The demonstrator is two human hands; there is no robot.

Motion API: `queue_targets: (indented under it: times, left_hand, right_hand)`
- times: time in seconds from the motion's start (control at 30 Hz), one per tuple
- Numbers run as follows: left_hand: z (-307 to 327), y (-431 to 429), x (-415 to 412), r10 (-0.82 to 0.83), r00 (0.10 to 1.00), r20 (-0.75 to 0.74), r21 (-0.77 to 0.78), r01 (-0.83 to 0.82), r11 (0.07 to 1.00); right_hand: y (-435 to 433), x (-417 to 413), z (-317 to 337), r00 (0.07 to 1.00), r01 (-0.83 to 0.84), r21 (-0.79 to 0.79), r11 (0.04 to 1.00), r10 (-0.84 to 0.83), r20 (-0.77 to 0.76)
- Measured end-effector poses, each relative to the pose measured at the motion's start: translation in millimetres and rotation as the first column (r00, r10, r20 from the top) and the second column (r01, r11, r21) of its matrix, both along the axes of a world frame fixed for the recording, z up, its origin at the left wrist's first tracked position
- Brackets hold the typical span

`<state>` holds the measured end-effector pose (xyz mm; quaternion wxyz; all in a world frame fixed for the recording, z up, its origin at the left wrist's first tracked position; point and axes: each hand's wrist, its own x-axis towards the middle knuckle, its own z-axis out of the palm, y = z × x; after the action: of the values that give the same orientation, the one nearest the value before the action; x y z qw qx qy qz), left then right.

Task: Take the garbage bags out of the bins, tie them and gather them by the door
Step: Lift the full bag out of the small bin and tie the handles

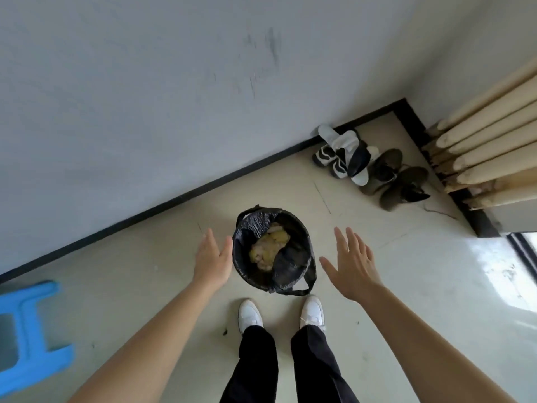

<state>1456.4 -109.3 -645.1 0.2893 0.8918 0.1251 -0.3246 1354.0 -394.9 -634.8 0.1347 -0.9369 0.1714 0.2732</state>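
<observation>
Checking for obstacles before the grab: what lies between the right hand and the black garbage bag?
Only bare floor; the head view shows the open right hand beside the black garbage bag, apart from it.

1 bag (290,269), 1 left hand (210,258), 1 right hand (353,264), 1 stool (29,330), 2 worn white shoes (249,314), 6 corner shoes (389,170), about 7 poles (488,146).

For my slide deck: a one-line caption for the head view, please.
Left hand and right hand, both open, flank the open-topped black garbage bag.
</observation>
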Motion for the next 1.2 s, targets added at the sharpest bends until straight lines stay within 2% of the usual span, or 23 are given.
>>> queue_targets:
  times: [0.1, 0.2, 0.27, 0.37, 0.43, 0.47, 0.5, 0.6, 0.7, 0.77, 0.83, 0.97, 1.03, 1.1, 1.13, 1.2]
  left_hand:
    - [-104.0, -8.5, 3.2, 0.155, 0.981, -0.117, -0.01, -0.157, 0.988]
    - [-189.6, -12.9, 8.5, 0.252, 0.956, -0.152, 0.028, -0.251, 0.968]
    - [-234.1, -12.5, 15.4, 0.334, 0.932, -0.141, 0.041, -0.332, 0.943]
    - [-282.0, -8.2, 34.7, 0.488, 0.864, -0.122, 0.032, -0.488, 0.872]
    - [-305.4, -3.4, 47.7, 0.595, 0.793, -0.131, 0.026, -0.597, 0.801]
    - [-313.7, -1.2, 53.3, 0.633, 0.757, -0.162, 0.008, -0.64, 0.768]
    - [-321.6, 1.0, 56.5, 0.664, 0.715, -0.218, -0.021, -0.683, 0.73]
    - [-330.2, 1.0, 58.9, 0.685, 0.603, -0.409, -0.116, -0.779, 0.617]
    - [-335.1, -7.7, 55.3, 0.615, 0.643, -0.456, -0.213, -0.75, 0.626]
    - [-336.1, -14.7, 51.2, 0.55, 0.673, -0.494, -0.309, -0.727, 0.613]
    - [-336.9, -16.9, 45.1, 0.513, 0.662, -0.546, -0.364, -0.739, 0.567]
    - [-336.6, -11.2, 28.9, 0.506, 0.62, -0.599, -0.382, -0.777, 0.5]
    - [-333.0, -9.2, 23.5, 0.627, 0.581, -0.52, -0.289, -0.81, 0.51]
    - [-332.2, -7.9, 22.5, 0.774, 0.572, -0.271, -0.182, -0.82, 0.542]
    - [-330.2, -8.4, 24.2, 0.762, 0.64, -0.099, -0.158, -0.766, 0.623]
    - [-321.6, -13.5, 24.6, 0.52, 0.817, 0.251, -0.084, -0.516, 0.852]
  right_hand:
    - [7.2, 8.3, -101.6, 0.983, 0.16, 0.118, 0.98, -0.148, -0.104]
    - [16.2, 0.1, -189.6, 0.922, 0.377, 0.218, 0.9, -0.342, -0.179]
    - [22.2, -11.6, -235.0, 0.852, 0.519, 0.277, 0.809, -0.463, -0.245]
    - [25.8, -29.9, -281.1, 0.717, 0.697, 0.38, 0.608, -0.602, -0.351]
    - [27.5, -39.5, -306.7, 0.664, 0.745, 0.443, 0.499, -0.623, -0.414]
    - [29.3, -42.0, -316.5, 0.662, 0.746, 0.465, 0.477, -0.614, -0.431]
    - [32.0, -42.8, -326.3, 0.677, 0.73, 0.484, 0.482, -0.606, -0.418]
    - [28.1, -25.1, -339.3, 0.721, 0.663, 0.484, 0.571, -0.661, -0.208]
    - [6.4, 9.6, -343.1, 0.722, 0.639, 0.456, 0.62, -0.687, -0.078]
    - [-9.3, 30.6, -344.2, 0.72, 0.653, 0.432, 0.623, -0.688, -0.096]
    - [-20.6, 43.3, -343.0, 0.734, 0.65, 0.421, 0.633, -0.666, -0.132]
    - [-38.5, 36.7, -335.8, 0.824, 0.567, 0.369, 0.737, -0.52, -0.226]
    - [-44.8, 22.0, -330.6, 0.828, 0.56, 0.366, 0.744, -0.481, -0.288]
    - [-44.0, 8.2, -328.7, 0.822, 0.567, 0.391, 0.725, -0.47, -0.321]
    - [-40.2, 4.0, -328.9, 0.83, 0.556, 0.381, 0.739, -0.468, -0.304]
    - [-27.5, 4.2, -330.4, 0.87, 0.491, 0.26, 0.832, -0.45, -0.201]
